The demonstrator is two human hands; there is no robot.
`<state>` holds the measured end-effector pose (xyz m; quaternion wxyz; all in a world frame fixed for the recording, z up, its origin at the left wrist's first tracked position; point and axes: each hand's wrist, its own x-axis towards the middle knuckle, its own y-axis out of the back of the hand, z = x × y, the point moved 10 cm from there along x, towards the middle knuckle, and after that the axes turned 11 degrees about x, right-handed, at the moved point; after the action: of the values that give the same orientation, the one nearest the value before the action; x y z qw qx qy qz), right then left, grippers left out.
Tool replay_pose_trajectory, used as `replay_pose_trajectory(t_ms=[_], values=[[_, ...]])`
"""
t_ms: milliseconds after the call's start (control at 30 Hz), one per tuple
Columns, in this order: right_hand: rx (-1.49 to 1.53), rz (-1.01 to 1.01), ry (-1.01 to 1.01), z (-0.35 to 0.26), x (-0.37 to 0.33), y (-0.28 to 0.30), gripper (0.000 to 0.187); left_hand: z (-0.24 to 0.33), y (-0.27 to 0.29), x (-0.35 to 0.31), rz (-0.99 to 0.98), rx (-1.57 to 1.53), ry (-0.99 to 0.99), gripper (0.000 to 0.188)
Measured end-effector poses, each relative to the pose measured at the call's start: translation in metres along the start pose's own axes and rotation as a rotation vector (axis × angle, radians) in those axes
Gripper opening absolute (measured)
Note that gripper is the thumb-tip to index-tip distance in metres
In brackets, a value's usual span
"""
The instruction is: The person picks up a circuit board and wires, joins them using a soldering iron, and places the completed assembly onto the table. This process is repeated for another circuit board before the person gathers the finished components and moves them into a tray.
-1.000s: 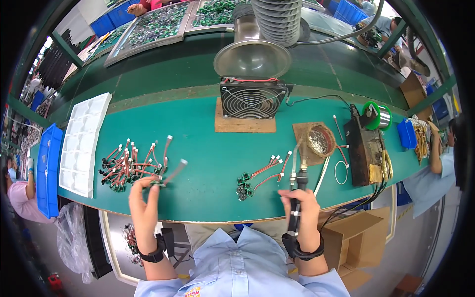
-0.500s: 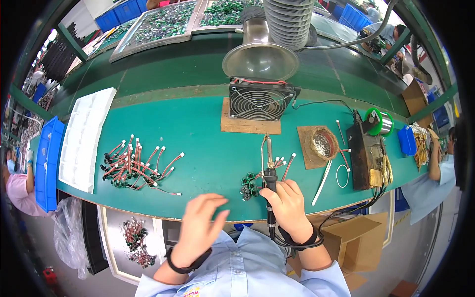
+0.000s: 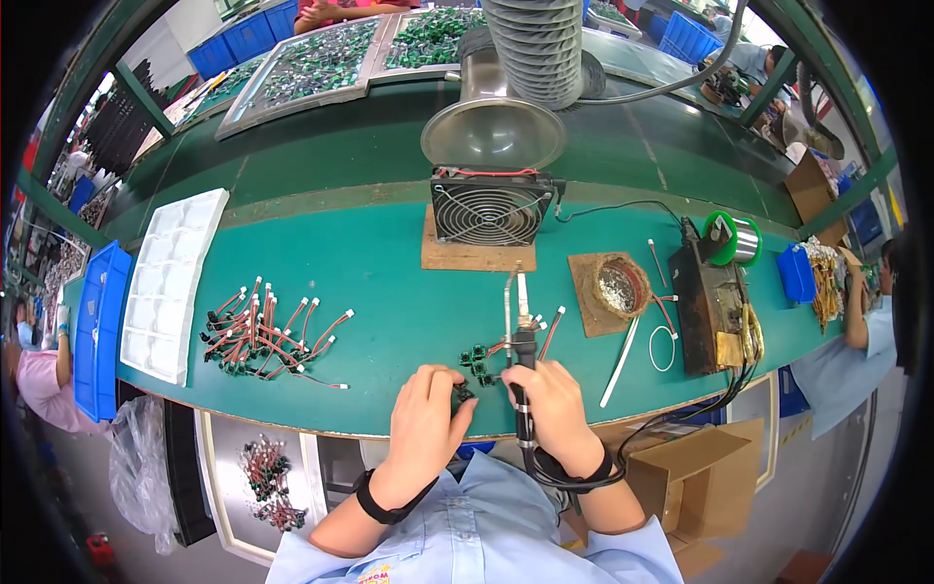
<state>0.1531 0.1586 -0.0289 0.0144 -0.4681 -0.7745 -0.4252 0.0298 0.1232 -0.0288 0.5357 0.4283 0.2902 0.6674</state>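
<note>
My left hand [image 3: 422, 417] is closed at the table's near edge, thumb and fingers round a small dark circuit board [image 3: 464, 392] that they partly cover. In my right hand [image 3: 556, 409] is a soldering iron [image 3: 524, 348], gripped by its black handle, with its metal tip pointing away from me and a thin guide tube alongside. Between the hands and just beyond them lie several small green circuit boards [image 3: 477, 362]. Red and black wires with white plugs [image 3: 552, 333] rest by the iron, partly hidden behind it.
A pile of wired boards [image 3: 263, 336] lies left, beside a white tray [image 3: 161, 282] and a blue bin [image 3: 100, 331]. Ahead stands a fan [image 3: 491, 212] under a metal exhaust hood [image 3: 493, 133]. To the right are a round solder-waste dish [image 3: 623, 287], a dark control box [image 3: 708, 302] and a solder spool [image 3: 735, 239].
My left hand has moved right to the small boards and closed on one. My right hand still grips the soldering iron. The whole view has shifted slightly.
</note>
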Motion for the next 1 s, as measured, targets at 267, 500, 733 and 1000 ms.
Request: replay_pose_trajectory(t_ms=[267, 500, 733, 1000], values=[[0.415, 0.134, 0.002, -0.038, -0.01, 0.018, 0.043, 0.033, 0.037, -0.003, 0.025, -0.195, -0.204, 0.021], [0.46, -0.13, -0.068, -0.058, -0.011, 0.018, 0.043, 0.037, 0.03, -0.015, -0.187, -0.281, -0.265, 0.014], [0.515, -0.285, -0.07, -0.057, -0.023, 0.01, 0.043, 0.042, 0.013, -0.033, -0.378, -0.452, -0.32, 0.013], [0.464, -0.163, -0.148, -0.049, -0.026, 0.016, 0.04, 0.041, 0.007, -0.03, -0.307, -0.293, -0.276, 0.012]])
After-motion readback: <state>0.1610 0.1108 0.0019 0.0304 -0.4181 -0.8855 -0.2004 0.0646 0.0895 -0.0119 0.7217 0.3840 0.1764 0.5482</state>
